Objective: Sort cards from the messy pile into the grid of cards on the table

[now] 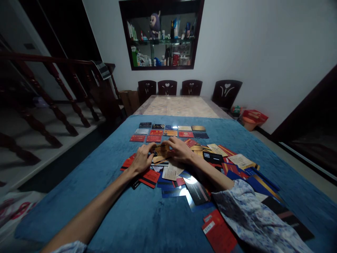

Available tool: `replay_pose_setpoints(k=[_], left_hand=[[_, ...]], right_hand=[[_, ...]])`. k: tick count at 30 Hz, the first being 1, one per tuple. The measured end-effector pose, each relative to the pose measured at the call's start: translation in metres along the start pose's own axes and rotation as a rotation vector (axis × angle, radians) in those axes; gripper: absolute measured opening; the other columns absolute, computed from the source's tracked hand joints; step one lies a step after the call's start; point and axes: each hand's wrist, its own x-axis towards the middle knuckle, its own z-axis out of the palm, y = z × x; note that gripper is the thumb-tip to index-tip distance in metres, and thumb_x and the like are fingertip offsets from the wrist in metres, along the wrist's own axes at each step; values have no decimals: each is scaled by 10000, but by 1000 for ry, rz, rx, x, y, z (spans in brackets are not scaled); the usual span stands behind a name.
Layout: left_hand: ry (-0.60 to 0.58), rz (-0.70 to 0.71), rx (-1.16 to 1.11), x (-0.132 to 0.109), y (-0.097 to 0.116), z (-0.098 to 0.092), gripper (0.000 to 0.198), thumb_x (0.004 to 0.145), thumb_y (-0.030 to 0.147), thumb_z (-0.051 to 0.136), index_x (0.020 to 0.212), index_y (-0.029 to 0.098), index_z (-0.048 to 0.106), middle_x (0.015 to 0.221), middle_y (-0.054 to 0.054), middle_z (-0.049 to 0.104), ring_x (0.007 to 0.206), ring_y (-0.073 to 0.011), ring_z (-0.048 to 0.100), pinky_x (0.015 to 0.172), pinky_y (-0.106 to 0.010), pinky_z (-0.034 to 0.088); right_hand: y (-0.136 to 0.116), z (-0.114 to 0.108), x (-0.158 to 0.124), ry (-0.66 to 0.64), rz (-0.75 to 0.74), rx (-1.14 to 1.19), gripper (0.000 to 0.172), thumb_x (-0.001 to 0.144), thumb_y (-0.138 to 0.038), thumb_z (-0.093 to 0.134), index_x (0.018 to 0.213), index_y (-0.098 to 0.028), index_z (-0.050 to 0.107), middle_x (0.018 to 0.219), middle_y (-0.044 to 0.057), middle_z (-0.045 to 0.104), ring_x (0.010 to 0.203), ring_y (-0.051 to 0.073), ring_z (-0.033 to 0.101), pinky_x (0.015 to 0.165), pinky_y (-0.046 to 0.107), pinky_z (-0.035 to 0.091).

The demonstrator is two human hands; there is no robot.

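Note:
A gold card (161, 150) is held up between my two hands, just above a loose heap of cards. My left hand (143, 157) pinches its left end, thumb and fingers closed. At the other end, my right hand (179, 149) grips the card with bent fingers. Beneath my hands lie a cream card (170, 171), a red card with a black stripe (150, 178) and several blue cards. Just beyond, cards lie in neat rows; a red card (154, 138) and another red card (137, 138) form the nearest row.
The heap spreads right, with a black card (212, 157) and a beige card (242, 161). Red cards (219, 232) lie by my right sleeve. A blue cloth (105, 168) covers the near table. Dark chairs (167, 88) stand beyond; a wooden railing (56, 79) runs left.

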Motion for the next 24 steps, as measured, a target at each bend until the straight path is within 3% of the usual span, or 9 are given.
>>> replay_pose_setpoints(k=[14,24], left_hand=[[-98,8,-14,10,4,-2,580,780,172,634,1353,198,553,1197,-94,671,1105,-256,592,972,-428,485],[-181,15,46,21,4,-8,500,785,237,639,1281,200,592,1166,-105,641,1115,-295,553,932,-457,468]], right_hand=[[11,3,-1,-41,48,-90,520,833,-351,677,1319,-200,567,1103,130,574,992,252,475,790,366,410],[8,-12,-1,-165,98,-92,511,851,-425,674,1285,-169,591,1088,137,601,1045,273,492,814,368,425]])
